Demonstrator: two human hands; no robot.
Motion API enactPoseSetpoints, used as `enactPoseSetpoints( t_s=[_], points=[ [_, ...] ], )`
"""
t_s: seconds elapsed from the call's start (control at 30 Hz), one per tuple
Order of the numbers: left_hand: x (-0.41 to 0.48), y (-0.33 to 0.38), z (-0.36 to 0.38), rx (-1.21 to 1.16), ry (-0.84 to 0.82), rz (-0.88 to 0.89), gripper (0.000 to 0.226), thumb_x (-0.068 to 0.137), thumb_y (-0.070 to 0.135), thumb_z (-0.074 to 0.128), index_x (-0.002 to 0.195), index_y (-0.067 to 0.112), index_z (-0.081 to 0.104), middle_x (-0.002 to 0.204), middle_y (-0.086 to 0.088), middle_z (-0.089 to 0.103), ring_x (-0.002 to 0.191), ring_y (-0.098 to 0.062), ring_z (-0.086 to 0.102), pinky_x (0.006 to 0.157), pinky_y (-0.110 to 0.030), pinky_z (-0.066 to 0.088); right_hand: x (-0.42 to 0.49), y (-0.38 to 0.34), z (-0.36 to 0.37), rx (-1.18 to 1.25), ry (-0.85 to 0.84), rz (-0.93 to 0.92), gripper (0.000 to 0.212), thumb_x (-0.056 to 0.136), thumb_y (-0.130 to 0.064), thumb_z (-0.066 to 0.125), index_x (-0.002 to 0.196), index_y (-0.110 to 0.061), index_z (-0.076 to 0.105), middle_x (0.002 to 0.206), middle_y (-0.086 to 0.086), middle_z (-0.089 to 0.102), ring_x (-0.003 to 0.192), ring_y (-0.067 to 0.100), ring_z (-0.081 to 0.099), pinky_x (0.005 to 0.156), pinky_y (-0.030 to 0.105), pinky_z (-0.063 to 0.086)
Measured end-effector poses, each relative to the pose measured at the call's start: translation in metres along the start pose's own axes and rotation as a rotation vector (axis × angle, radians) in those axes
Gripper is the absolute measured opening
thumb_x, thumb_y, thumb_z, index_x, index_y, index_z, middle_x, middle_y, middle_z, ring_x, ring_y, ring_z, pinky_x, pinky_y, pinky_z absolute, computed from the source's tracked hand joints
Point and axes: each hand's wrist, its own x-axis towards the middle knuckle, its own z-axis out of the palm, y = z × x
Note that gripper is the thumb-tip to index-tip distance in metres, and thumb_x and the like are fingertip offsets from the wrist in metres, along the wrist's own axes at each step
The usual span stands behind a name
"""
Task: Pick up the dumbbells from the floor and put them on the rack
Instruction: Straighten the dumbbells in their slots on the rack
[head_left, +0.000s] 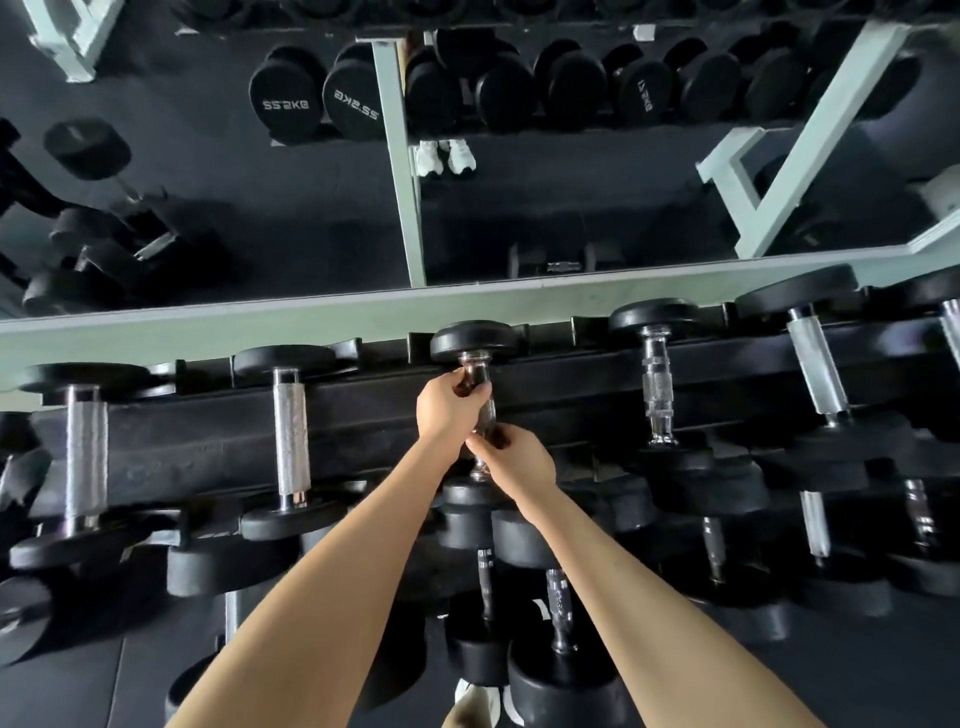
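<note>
Both hands grip one dumbbell (470, 340) on the top tier of the rack (363, 410), near frame centre. Left hand (448, 405) is curled round the upper part of the handle, just under the far head; right hand (522, 457) is wrapped round the lower part, at 5 o'clock from the left. Fingers of both are closed on the bar, which shows between them as knurled chrome. Far head is a round black rubber disc, matte, sitting in a black cradle at the rack's back rail; near head is mostly hidden behind the right wrist.

Rack is black w/ moulded saddles, backed by a pale green ledge (311, 312) at 12 o'clock. Above that a mirror (260, 218) reflects more black dumbbells, some marked 22.5KG in reverse, plus pale green frame posts and white shoes.

Neighbours on the same tier: a dumbbell w/ rough silver grip (291, 436) at 9 o'clock, another further left, one w/ ringed chrome handle (657, 384) at 3 o'clock. Lower tier dumbbells (558, 613) crowd at 6 o'clock under the forearms. Floor (104, 686) is dark rubber matting, 7 o'clock.
</note>
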Motion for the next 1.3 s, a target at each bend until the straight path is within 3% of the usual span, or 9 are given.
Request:
enactPoseSetpoints(
  t_s=[0.2, 0.33, 0.47, 0.6, 0.73, 0.9, 1.03, 1.17, 1.3],
  points=[
    [-0.024, 0.008, 0.002, 0.086, 0.167, -0.035, 0.033, 0.09, 0.031, 0.058, 0.117, 0.012, 0.062, 0.11, -0.003, 0.07, 0.103, -0.023, 0.063, 0.079, -0.029, 0.044, -0.026, 0.024, -0.053, -0.048, 0.222, -0.041, 0.041, 0.092, -0.046, 0.054, 0.123, -0.018, 0.06, 0.118, -0.005, 0.066, 0.111, 0.015, 0.06, 0.08, 0.024, 0.038],
    [-0.055, 0.024, 0.018, 0.061, 0.269, 0.046, 0.019, 0.092, 0.027, 0.055, 0.101, 0.012, 0.063, 0.088, 0.002, 0.067, 0.074, -0.015, 0.056, 0.064, -0.026, 0.036, -0.041, 0.063, -0.106, -0.001, 0.494, -0.06, 0.027, 0.092, -0.034, 0.059, 0.111, -0.016, 0.066, 0.105, -0.002, 0.072, 0.1, 0.015, 0.065, 0.074, 0.02, 0.036],
    [-0.076, 0.043, 0.06, 0.08, 0.123, 0.159, 0.018, 0.091, 0.029, 0.058, 0.098, 0.015, 0.066, 0.091, 0.005, 0.065, 0.085, -0.013, 0.058, 0.072, -0.022, 0.036, -0.035, 0.087, -0.156, 0.028, 0.609, -0.044, 0.022, 0.093, -0.025, 0.058, 0.106, -0.01, 0.067, 0.1, 0.003, 0.072, 0.095, 0.02, 0.065, 0.074, 0.022, 0.038],
    [-0.081, 0.061, 0.118, 0.075, -0.039, 0.125, 0.025, 0.09, 0.033, 0.059, 0.106, 0.017, 0.066, 0.101, 0.004, 0.069, 0.096, -0.014, 0.062, 0.077, -0.021, 0.039, 0.002, 0.095, -0.188, 0.198, 0.411, 0.014, 0.028, 0.095, -0.03, 0.054, 0.114, -0.012, 0.063, 0.111, 0.001, 0.067, 0.102, 0.019, 0.061, 0.086, 0.028, 0.043],
    [-0.08, 0.079, 0.165, 0.06, -0.009, 0.009, 0.032, 0.091, 0.038, 0.056, 0.114, 0.016, 0.061, 0.107, 0.004, 0.068, 0.096, -0.015, 0.062, 0.075, -0.023, 0.039, 0.043, 0.092, -0.204, 0.387, 0.193, 0.058, 0.037, 0.095, -0.031, 0.053, 0.127, -0.011, 0.056, 0.125, 0.002, 0.061, 0.114, 0.02, 0.058, 0.099, 0.034, 0.047],
    [-0.072, 0.088, 0.197, 0.15, 0.056, -0.128, 0.036, 0.091, 0.046, 0.051, 0.11, 0.016, 0.059, 0.088, 0.007, 0.064, 0.081, -0.016, 0.061, 0.065, -0.027, 0.039, 0.073, 0.085, -0.216, 0.382, -0.013, 0.024, 0.04, 0.096, -0.028, 0.053, 0.13, -0.007, 0.055, 0.129, 0.006, 0.058, 0.12, 0.023, 0.055, 0.102, 0.037, 0.045],
    [-0.074, 0.088, 0.206, 0.203, 0.109, -0.154, 0.031, 0.092, 0.047, 0.049, 0.105, 0.019, 0.056, 0.07, 0.014, 0.055, 0.061, -0.005, 0.054, 0.054, -0.023, 0.034, 0.083, 0.078, -0.218, 0.445, -0.143, -0.015, 0.041, 0.097, -0.019, 0.052, 0.134, 0.0, 0.048, 0.121, 0.004, 0.055, 0.115, 0.023, 0.055, 0.098, 0.036, 0.044],
    [-0.077, 0.087, 0.211, 0.202, 0.149, -0.168, 0.026, 0.093, 0.049, 0.047, 0.099, 0.024, 0.05, 0.063, 0.015, 0.053, 0.051, 0.002, 0.048, 0.05, -0.018, 0.031, 0.093, 0.076, -0.209, 0.498, -0.175, -0.002, 0.012, 0.096, -0.015, 0.054, 0.102, -0.01, 0.062, 0.097, 0.005, 0.062, 0.091, 0.018, 0.057, 0.07, 0.025, 0.047],
    [-0.077, 0.086, 0.211, 0.168, 0.164, -0.184, 0.024, 0.091, 0.051, 0.048, 0.091, 0.027, 0.047, 0.065, 0.015, 0.056, 0.053, 0.001, 0.051, 0.052, -0.02, 0.034, 0.101, 0.078, -0.204, 0.46, -0.147, -0.037, 0.013, 0.096, -0.014, 0.055, 0.094, -0.007, 0.066, 0.088, 0.004, 0.062, 0.082, 0.016, 0.057, 0.063, 0.022, 0.045]
  ],
)
